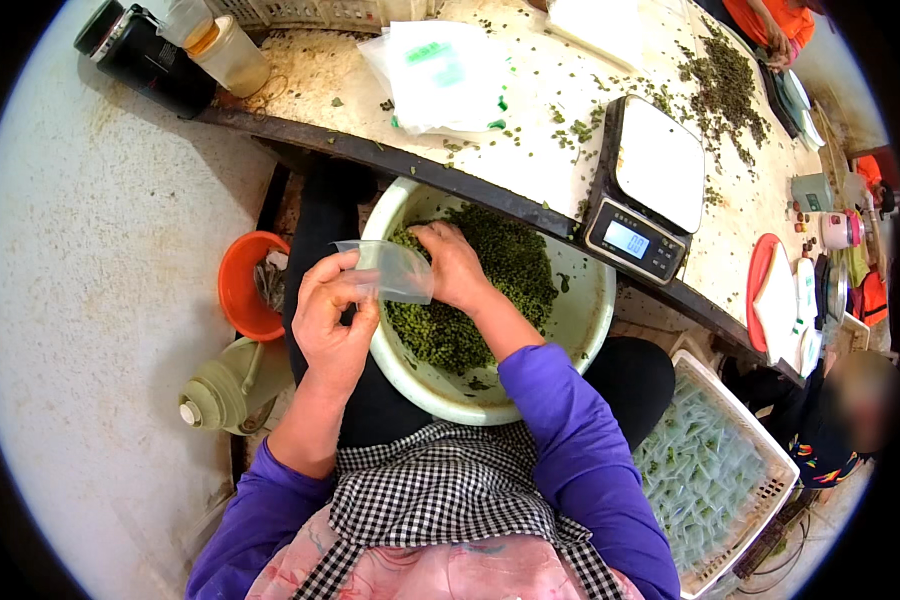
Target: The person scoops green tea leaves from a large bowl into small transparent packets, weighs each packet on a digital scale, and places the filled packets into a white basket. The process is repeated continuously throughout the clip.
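Observation:
A clear plastic bag (402, 272) is pinched between the thumb and fingers of my left hand (332, 305), over the left part of a pale green basin (598, 310). The bag's far end reaches across to my right hand (453, 262). That hand is low over a heap of small green peppercorn-like berries (510, 250) in the basin, its fingers curled down toward them. Its fingertips are partly hidden, so what they hold does not show. The basin rests between my legs, under the table's front edge.
A digital scale (645, 190) and a stack of plastic bags (445, 75) lie on the table (340, 75), amid scattered berries. A basket of filled bags (705, 470) is at right. An orange bucket (250, 285) and flask (220, 390) stand left. Another person's hand (776, 45) shows far right.

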Tool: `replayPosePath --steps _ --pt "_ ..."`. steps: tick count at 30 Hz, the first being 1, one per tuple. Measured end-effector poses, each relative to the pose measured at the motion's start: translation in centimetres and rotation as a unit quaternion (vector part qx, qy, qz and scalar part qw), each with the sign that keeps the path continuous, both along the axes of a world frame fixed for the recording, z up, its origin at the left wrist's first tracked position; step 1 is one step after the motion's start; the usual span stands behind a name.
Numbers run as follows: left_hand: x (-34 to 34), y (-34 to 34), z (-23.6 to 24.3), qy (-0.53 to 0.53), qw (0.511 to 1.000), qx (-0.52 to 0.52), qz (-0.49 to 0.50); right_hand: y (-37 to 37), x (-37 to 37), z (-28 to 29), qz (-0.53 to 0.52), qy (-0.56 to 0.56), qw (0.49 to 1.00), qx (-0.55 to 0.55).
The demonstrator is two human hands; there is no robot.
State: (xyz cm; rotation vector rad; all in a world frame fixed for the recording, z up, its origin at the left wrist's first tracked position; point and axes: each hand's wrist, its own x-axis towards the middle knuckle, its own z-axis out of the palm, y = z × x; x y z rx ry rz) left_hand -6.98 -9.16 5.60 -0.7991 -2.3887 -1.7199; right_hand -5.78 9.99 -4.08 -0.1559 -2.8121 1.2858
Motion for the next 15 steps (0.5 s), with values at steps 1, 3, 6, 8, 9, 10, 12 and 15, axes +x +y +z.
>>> replayPosePath --steps 1,3,6,8,9,10,12,15 --pt "0.1 0.0 0.0 0.009 1.000 -0.009 -0.003 0.0 0.1 -1.7 -0.020 0.032 0.999 0.019" --pt "0.3 0.1 0.3 0.017 1.000 -0.010 -0.004 0.0 -0.7 -2.1 -0.052 0.037 0.997 0.048" --pt "0.8 0.6 1.2 0.021 1.000 -0.011 -0.008 1.0 -1.5 -2.1 -0.136 -0.037 0.990 0.015" --pt "1.3 0.4 1.0 0.030 0.998 -0.049 0.000 1.7 -1.1 -0.5 -0.250 -0.093 0.960 -0.089" --pt "1.7 0.5 0.6 0.027 0.998 -0.055 -0.001 2.2 -0.1 -1.6 -0.271 -0.022 0.937 -0.222" --pt "2.1 0.6 0.5 0.029 0.998 -0.060 -0.004 2.5 1.1 -2.6 -0.284 0.050 0.891 -0.349" --pt "3.2 0.9 0.1 0.025 0.997 -0.070 0.003 1.8 3.6 3.5 -0.297 0.001 0.814 -0.499" --pt "4.7 1.8 -0.7 0.002 0.995 -0.094 -0.026 1.7 6.9 6.2 -0.266 0.095 0.770 -0.571"
